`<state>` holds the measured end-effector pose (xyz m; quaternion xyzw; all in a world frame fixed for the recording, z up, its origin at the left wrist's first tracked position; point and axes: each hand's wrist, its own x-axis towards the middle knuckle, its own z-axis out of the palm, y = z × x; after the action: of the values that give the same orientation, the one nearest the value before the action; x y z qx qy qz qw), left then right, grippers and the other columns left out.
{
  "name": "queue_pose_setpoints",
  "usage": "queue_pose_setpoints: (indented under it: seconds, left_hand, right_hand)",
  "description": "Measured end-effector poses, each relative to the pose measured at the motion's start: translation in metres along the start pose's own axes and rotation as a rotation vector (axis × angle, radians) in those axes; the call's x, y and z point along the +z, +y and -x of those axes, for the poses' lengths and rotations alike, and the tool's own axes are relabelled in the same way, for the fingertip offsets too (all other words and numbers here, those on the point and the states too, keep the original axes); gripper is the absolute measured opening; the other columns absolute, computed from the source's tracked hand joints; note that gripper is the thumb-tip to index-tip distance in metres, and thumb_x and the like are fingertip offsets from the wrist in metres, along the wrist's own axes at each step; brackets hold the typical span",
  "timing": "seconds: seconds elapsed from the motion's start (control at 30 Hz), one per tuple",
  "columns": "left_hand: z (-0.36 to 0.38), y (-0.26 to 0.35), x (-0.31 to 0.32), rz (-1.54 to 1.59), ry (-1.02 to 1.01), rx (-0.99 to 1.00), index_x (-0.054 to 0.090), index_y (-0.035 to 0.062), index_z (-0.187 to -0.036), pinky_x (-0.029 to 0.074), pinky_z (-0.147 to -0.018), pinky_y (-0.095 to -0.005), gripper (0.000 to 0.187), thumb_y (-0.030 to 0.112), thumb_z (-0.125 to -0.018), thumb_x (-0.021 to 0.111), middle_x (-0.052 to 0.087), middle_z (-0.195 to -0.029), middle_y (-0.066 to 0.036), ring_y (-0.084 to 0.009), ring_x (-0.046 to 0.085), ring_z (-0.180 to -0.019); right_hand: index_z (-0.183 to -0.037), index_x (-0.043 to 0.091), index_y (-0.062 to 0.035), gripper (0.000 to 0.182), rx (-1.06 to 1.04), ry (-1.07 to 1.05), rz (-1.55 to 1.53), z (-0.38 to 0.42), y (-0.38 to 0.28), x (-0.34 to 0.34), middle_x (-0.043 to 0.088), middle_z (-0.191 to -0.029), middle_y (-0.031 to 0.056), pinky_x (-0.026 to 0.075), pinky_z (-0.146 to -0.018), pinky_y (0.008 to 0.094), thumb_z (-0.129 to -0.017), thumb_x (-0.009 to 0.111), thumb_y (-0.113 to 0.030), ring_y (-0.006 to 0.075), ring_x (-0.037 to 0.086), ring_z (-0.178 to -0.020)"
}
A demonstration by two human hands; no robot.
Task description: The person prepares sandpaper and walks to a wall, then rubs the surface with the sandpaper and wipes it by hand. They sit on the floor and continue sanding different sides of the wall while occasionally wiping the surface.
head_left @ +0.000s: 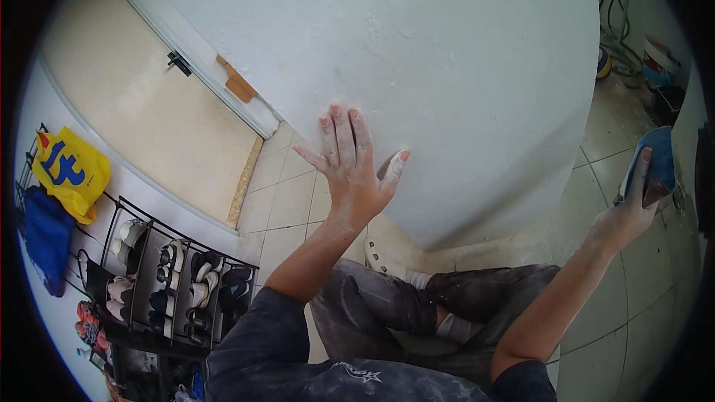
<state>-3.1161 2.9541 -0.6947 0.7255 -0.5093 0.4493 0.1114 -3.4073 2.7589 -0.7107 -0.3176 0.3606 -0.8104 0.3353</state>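
My left hand point(350, 156) lies with its fingers spread against the white wall point(462, 67), near the wall's lower left edge. White dust covers its fingers. Off to the right, away from the wall, my right hand point(629, 212) grips a blue sanding sheet point(659, 160), its fingers wrapped over it. The wall surface shows small bumps and faint marks around my left hand.
A door point(149, 82) with a black handle is at the upper left. Below it stands a black shoe rack point(179, 242) with several shoes, beside a yellow bag point(71, 171). Buckets point(659, 63) and hoses point(614, 22) lie at the upper right.
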Motion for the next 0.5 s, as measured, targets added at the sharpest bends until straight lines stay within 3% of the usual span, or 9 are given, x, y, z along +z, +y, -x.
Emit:
queue_pose_setpoints:
  seconds: [0.2, 0.3, 0.43, 0.5]
  left_hand:
    - [-0.035, -0.012, -0.023, 0.031, 0.185, -0.145, 0.030, 0.0161, -0.156, -0.015, -0.102, -0.0748, 0.072, 0.048, -0.096, 0.053, -0.013, -0.153, -0.041, -0.0563, -0.023, -0.141]
    - [-0.048, -0.020, -0.033, -0.036, 0.240, -0.164, 0.038, 0.0177, -0.153, -0.012, -0.102, -0.0763, 0.065, 0.046, -0.096, 0.055, -0.016, -0.154, -0.038, -0.0564, -0.020, -0.141]
    - [-0.033, -0.016, -0.020, -0.045, 0.273, -0.043, 0.043, 0.0125, -0.150, -0.007, -0.106, -0.0739, 0.061, 0.044, -0.098, 0.052, -0.013, -0.155, -0.038, -0.0527, -0.017, -0.144]
    - [-0.018, -0.019, -0.008, -0.037, 0.272, 0.014, 0.048, 0.0124, -0.147, -0.007, -0.106, -0.0740, 0.059, 0.045, -0.098, 0.052, -0.013, -0.155, -0.037, -0.0524, -0.016, -0.144]
  right_hand:
    - [-0.130, 0.054, 0.0055, 0.055, 0.038, -0.042, -0.058, -0.004, 0.008, 0.001, 0.057, -0.131, 0.0123, 0.039, -0.107, 0.0335, -0.089, 0.075, -0.025, 0.0203, 0.053, -0.121]
    - [-0.131, 0.053, 0.0057, 0.057, 0.062, -0.056, -0.049, -0.005, 0.008, -0.003, 0.056, -0.132, 0.0125, 0.038, -0.107, 0.0338, -0.089, 0.075, -0.025, 0.0209, 0.053, -0.122]
    - [-0.131, 0.054, 0.0046, 0.056, 0.058, -0.076, 0.004, -0.007, 0.007, -0.004, 0.057, -0.131, 0.0118, 0.036, -0.109, 0.0332, -0.089, 0.075, -0.026, 0.0208, 0.052, -0.122]
    - [-0.129, 0.056, 0.0023, 0.055, 0.083, -0.096, 0.013, -0.007, 0.010, -0.004, 0.060, -0.128, 0.0090, 0.040, -0.099, 0.0299, -0.088, 0.076, -0.029, 0.0180, 0.054, -0.118]
